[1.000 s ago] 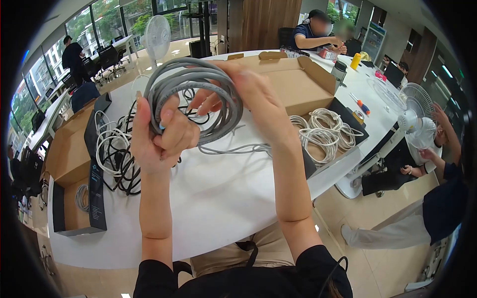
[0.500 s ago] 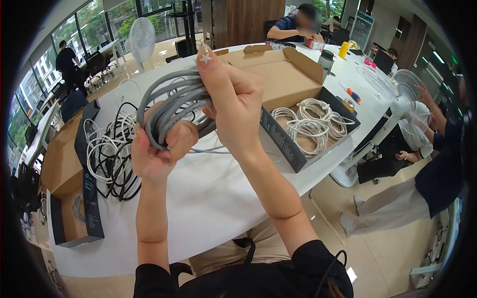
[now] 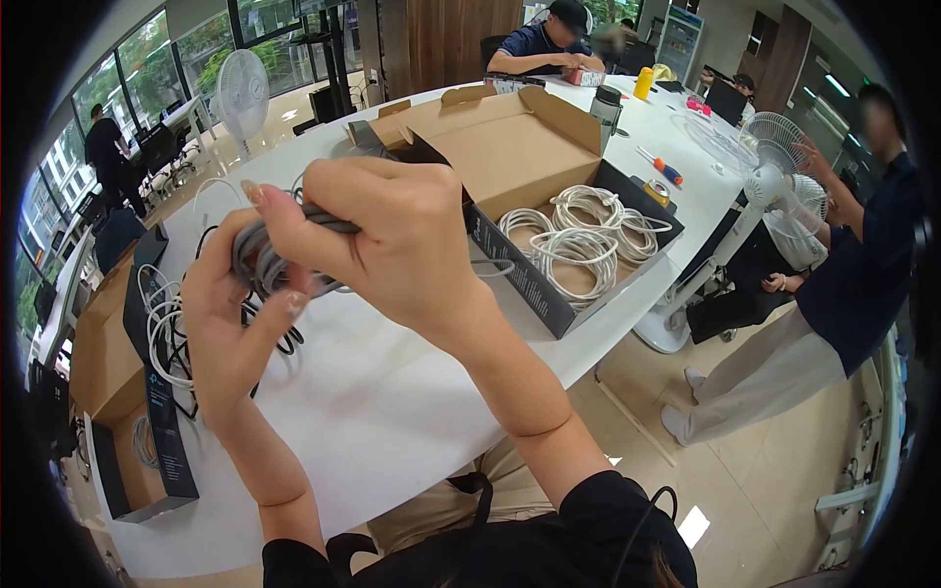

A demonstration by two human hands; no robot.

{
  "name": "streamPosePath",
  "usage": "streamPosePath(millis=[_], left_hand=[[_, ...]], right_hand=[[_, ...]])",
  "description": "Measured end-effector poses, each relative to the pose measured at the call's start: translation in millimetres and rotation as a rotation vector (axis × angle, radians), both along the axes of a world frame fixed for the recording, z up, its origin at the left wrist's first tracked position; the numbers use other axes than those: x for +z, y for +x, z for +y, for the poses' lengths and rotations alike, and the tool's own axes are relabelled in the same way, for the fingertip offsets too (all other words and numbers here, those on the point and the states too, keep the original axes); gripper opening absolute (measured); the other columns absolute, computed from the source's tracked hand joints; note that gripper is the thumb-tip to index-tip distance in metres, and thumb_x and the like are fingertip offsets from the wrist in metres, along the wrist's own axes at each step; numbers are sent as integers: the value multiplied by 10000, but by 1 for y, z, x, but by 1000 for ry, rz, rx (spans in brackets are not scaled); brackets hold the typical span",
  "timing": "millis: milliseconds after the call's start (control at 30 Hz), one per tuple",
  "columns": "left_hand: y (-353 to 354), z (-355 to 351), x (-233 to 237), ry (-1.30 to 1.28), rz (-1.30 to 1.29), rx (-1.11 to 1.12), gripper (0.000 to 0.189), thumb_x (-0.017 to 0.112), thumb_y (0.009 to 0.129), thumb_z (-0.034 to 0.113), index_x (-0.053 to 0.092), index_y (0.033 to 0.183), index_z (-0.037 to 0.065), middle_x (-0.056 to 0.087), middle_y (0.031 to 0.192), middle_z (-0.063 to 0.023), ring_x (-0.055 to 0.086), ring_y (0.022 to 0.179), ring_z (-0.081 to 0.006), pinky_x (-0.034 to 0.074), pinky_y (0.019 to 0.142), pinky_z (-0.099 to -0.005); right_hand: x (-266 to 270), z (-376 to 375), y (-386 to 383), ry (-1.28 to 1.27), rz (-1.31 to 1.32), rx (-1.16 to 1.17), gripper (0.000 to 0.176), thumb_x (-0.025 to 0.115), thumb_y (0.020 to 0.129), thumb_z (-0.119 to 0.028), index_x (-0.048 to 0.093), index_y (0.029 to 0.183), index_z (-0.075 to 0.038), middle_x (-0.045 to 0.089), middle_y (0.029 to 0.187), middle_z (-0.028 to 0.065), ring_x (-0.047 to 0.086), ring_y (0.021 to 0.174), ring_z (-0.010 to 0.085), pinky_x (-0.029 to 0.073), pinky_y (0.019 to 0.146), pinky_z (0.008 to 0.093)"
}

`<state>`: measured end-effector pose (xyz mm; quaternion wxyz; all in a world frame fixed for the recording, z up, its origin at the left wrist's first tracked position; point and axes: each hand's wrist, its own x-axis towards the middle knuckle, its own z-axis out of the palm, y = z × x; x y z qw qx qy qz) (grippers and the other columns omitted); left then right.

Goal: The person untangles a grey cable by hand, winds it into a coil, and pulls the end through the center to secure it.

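A coiled grey cable (image 3: pixel 261 263) is held above the white table, mostly hidden by my fingers. My left hand (image 3: pixel 225 328) wraps around its left side, thumb against the lower strands. Fingers curled, my right hand (image 3: pixel 397 240) grips the coil from the right and above. A loose grey end (image 3: pixel 495 267) sticks out past my right wrist. Behind my left hand lies a tangle of white and black cables (image 3: pixel 167 338), partly covered.
An open box (image 3: pixel 510 279) at right holds several white cable coils (image 3: pixel 578 269). Another open box (image 3: pixel 176 446), at left, contains a grey coil (image 3: pixel 144 441). A screwdriver (image 3: pixel 662 167), a bottle (image 3: pixel 605 110) and a tape roll (image 3: pixel 657 193) sit beyond. People stand and sit around; a white fan (image 3: pixel 765 186) stands at right.
My right hand has come down over the grey coil, its thumb no longer pointing up. The coil sits lower and further left, more covered by my hands. The view has shifted slightly.
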<state>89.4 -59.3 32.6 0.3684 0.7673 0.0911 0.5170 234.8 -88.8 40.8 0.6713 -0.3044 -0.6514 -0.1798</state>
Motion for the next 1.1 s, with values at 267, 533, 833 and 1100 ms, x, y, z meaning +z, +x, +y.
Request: streamPosePath(millis=[267,533,833,1100], left_hand=[[27,20,-20,-270,-259,-309,338,491,881,290,496,971,-36,429,601,25,328,460,-14,286,436,-188],[37,23,-23,-128,-211,-466,366,539,840,153,445,1134,-45,542,867,-79,506,777,-101,415,720,-237],[71,59,-60,-82,318,-73,430,676,703,62,498,1093,90,631,789,-53,615,673,-129,458,630,-238],[92,130,-151,458,396,67,195,584,735,36,591,930,46,632,815,-33,593,667,-131,439,580,-251]], right_hand=[[0,5,5,-19,31,-29,237,583,807,-109,543,595,-10,408,457,36,351,385,92,292,380,238],[4,7,26,-87,421,270,282,533,854,-139,554,633,34,419,439,-22,302,427,23,241,371,218],[20,-21,64,107,1073,586,335,465,867,-382,488,713,-86,291,459,-45,264,356,61,220,338,226],[5,-124,152,286,291,1177,422,399,903,-323,401,559,-78,328,501,-7,296,429,96,288,378,243]])
